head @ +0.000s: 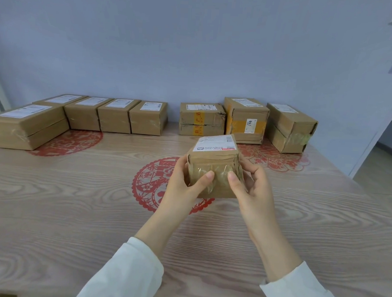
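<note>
A small brown cardboard parcel (214, 158), wrapped in clear tape with a white shipping label on top, is held between both hands over the middle of the wooden table (75, 210). My left hand (184, 181) grips its left side, thumb across the taped front face. My right hand (249, 184) grips the right side, its thumb also on the front. Whether the parcel's base touches the table is hidden by my hands.
Several brown parcels (115, 116) with white labels line the back left of the table. Three more parcels (245, 121) stand at the back right. Red paper-cut patterns (148, 184) decorate the tabletop. A grey wall rises behind; a doorway opens at the far right.
</note>
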